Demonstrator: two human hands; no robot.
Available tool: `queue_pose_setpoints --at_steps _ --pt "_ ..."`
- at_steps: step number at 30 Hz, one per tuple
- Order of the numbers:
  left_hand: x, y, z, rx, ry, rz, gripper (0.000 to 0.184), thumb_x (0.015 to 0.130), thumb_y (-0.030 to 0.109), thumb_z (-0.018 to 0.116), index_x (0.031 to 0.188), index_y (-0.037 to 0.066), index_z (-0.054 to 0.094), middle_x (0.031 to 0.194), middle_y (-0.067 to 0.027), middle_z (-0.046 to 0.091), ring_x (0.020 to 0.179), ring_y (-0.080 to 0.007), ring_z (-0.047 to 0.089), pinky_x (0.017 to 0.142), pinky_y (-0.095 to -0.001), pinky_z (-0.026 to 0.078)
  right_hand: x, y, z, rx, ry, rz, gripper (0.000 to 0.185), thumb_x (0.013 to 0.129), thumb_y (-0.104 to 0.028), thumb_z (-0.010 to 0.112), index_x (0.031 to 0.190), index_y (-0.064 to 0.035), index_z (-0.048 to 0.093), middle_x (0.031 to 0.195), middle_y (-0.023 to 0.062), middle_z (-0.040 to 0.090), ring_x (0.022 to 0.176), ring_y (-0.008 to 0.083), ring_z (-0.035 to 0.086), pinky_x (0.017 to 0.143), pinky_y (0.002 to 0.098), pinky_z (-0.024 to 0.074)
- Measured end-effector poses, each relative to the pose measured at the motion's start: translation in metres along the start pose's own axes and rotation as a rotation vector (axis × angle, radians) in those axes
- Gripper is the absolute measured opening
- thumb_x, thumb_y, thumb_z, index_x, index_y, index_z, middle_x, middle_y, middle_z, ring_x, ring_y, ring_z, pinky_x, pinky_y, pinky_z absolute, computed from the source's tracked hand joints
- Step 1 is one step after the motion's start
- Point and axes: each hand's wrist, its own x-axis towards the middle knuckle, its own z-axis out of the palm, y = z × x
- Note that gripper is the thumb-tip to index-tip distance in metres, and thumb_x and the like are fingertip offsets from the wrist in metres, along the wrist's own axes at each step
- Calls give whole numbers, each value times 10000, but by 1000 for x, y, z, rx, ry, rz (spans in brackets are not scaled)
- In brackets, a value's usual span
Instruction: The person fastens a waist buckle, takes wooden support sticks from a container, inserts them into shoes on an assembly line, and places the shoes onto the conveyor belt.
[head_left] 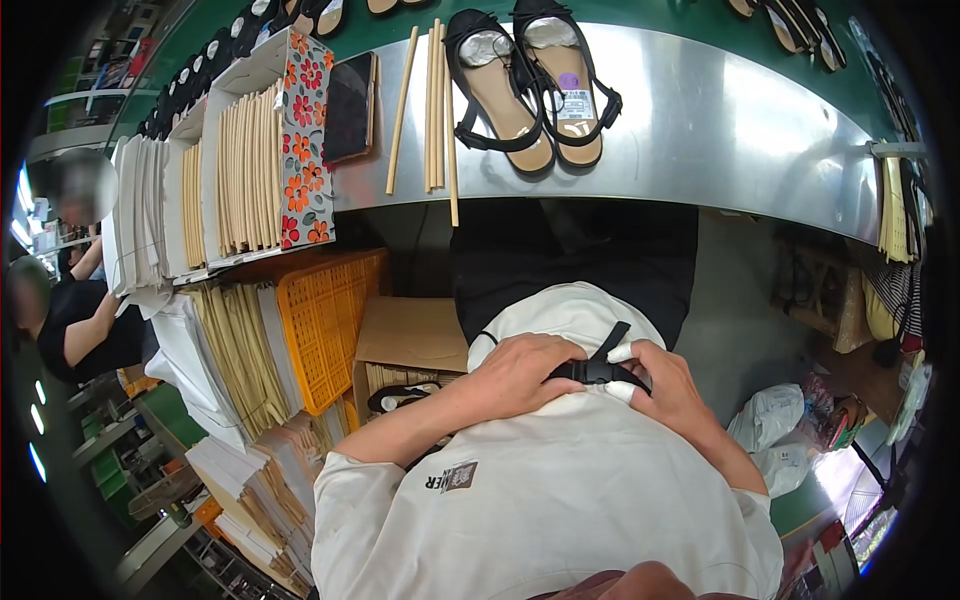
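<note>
At my waist, a black strap with a plastic buckle [598, 371] lies across the white shirt [560, 480], its loose end sticking up. My left hand [528, 372] is closed on the strap at the buckle's left side. On the other side, my right hand [668, 385] has its fingers closed around the strap; its thumb and a finger wear white coverings. Ahead on the metal bench stands a pair of black sandals [535, 85] with tan insoles, stuffed with paper and carrying a price sticker. Neither hand touches them.
Several thin wooden sticks [436, 110] and a dark phone-like device [352, 105] lie on the metal bench [690, 120]. A flowered box [308, 140] of packed cards and an orange crate [330, 325] stand left. Plastic bags [770, 420] sit low at right. A co-worker [85, 320] is at far left.
</note>
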Motion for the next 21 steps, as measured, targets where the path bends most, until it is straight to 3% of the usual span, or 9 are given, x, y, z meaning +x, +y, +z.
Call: queue_pose_setpoints --at_steps 3,6,9,10,13,19,21 --pt "0 7 -15 -7 -91 -100 397 889 220 832 1205 13 709 1135 -137 736 1055 -356 692 893 -428 550 3 6 -3 46 4 -2 362 853 -22 732 1201 18 640 1035 158 717 939 299 711 841 388 567" --pt "-5 1 -24 -75 -27 -64 396 907 203 815 1240 18 705 1203 -132 719 1069 -318 696 908 -407 557 5 8 -13 57 45 -129 322 843 -101 815 1133 -1 714 963 134 732 845 252 711 777 345 561" --pt "-8 -5 -37 -30 75 -107 399 918 193 808 1265 25 702 1222 -138 709 1048 -291 701 899 -393 564 5 10 -26 -13 75 -228 247 861 -67 777 1094 2 734 976 135 751 865 239 730 786 337 570" --pt "-9 -3 -41 -25 104 -129 369 927 179 803 1247 22 708 1160 -137 716 992 -267 706 848 -374 569 7 16 -25 45 158 -201 232 869 -50 761 1094 3 736 978 132 756 866 227 732 784 331 569" --pt "-16 -9 -41 -135 18 -233 322 934 154 790 1218 20 718 1097 -133 724 940 -250 708 812 -359 567 12 21 -29 80 257 -195 210 888 -12 722 1097 7 741 971 124 760 863 201 729 768 318 560" --pt "-25 8 -59 -142 12 -199 271 958 143 757 1196 18 722 1062 -110 742 954 -233 720 794 -341 577 31 7 -52 5 264 -389 133 951 -37 660 1046 10 740 944 119 759 827 194 727 756 307 557" --pt "-23 17 -88 -105 141 -104 249 974 81 731 1207 -4 713 1078 -106 749 936 -174 721 782 -312 579 42 -10 -66 55 365 -396 130 961 -41 653 1042 7 741 940 115 758 828 184 724 760 306 559"
